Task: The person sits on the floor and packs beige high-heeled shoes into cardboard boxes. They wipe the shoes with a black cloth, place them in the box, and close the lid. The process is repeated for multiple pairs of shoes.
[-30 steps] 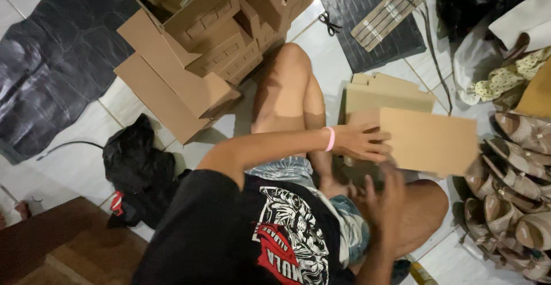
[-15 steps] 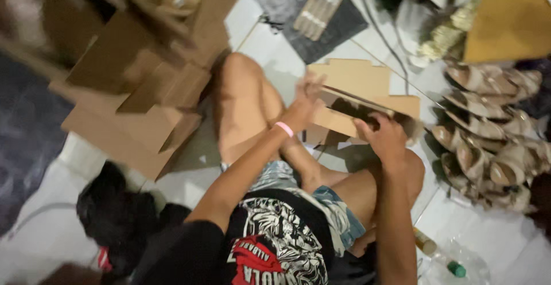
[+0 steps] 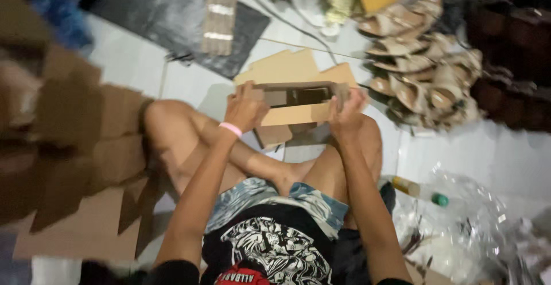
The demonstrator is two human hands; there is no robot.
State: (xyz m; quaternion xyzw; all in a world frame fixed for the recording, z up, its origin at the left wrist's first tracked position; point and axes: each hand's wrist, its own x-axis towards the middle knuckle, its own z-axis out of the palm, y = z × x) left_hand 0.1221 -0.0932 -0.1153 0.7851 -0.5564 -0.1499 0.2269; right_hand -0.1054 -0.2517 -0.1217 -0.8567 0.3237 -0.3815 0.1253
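Observation:
I sit cross-legged on a white tiled floor. Both hands hold a brown cardboard box in front of my knees, its open side facing me. My left hand, with a pink band at the wrist, grips the box's left end. My right hand grips its right end. A loose flap hangs below the box. More flat cardboard sheets lie on the floor just behind it.
A blurred heap of cardboard boxes fills the left. Several beige sandals are piled at the upper right. A dark mat lies beyond. Clear plastic bags and a small bottle sit at the lower right.
The flat cardboard piece has been lifted and folded up into an open box shape held by both hands. My view has swung to the right, shifting the box pile left.

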